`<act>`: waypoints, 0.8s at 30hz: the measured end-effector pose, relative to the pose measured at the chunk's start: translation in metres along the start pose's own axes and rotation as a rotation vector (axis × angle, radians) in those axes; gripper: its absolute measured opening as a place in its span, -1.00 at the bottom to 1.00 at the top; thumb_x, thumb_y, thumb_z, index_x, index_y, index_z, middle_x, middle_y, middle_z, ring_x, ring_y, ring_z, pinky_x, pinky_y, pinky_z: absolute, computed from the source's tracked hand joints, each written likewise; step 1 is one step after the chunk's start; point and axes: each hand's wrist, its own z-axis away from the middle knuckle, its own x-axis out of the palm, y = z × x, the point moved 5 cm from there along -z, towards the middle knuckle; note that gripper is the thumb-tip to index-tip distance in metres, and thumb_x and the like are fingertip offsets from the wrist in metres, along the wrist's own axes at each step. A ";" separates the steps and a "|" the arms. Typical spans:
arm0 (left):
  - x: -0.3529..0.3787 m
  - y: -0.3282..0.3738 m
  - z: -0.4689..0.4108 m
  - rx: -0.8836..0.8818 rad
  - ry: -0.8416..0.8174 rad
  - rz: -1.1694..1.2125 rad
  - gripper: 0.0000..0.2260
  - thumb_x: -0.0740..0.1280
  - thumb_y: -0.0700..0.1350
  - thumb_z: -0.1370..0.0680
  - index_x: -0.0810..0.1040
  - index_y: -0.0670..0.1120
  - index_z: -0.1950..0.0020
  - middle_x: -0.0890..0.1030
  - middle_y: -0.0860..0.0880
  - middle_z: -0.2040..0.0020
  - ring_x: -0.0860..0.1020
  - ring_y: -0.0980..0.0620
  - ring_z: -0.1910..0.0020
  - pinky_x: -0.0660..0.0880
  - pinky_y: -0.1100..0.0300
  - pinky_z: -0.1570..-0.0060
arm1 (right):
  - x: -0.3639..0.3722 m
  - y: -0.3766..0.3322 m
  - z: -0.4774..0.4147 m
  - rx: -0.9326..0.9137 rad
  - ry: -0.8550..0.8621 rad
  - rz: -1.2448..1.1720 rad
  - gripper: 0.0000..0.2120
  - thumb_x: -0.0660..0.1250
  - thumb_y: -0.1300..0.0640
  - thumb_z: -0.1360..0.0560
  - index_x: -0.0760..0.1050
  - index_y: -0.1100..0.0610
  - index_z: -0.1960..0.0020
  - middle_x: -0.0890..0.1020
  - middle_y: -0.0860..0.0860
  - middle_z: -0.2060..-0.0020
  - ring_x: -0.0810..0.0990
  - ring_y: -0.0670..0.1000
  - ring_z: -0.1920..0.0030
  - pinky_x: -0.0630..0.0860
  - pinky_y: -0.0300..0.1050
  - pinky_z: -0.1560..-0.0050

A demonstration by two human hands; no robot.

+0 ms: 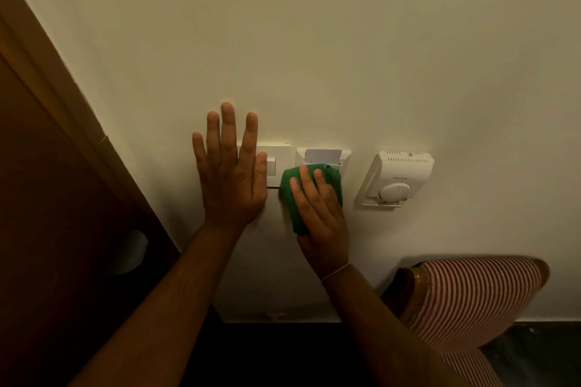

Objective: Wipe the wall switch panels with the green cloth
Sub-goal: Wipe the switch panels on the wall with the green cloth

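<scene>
Two white panels sit side by side on the cream wall: a switch panel on the left and a key-card holder panel with a card in its slot. My left hand lies flat on the wall with fingers spread, covering the left part of the switch panel. My right hand presses the bunched green cloth against the lower part of the card holder panel. The cloth hides that panel's bottom half.
A white thermostat with a round dial is mounted right of the panels. A brown wooden door frame runs diagonally at left. A red-and-white striped upholstered chair stands at lower right against the wall. Dark floor lies below.
</scene>
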 end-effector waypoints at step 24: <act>0.000 0.004 0.001 0.002 0.032 0.010 -0.39 0.04 0.07 -0.81 -0.10 0.04 -0.83 0.04 -0.23 -0.77 -0.26 -0.04 -0.79 -0.21 -0.20 -0.74 | 0.009 0.006 0.024 0.059 -0.014 -0.002 -0.16 0.55 0.36 -0.53 0.19 0.11 -0.66 0.24 0.04 -0.66 0.12 0.07 -0.73 0.07 0.07 -0.74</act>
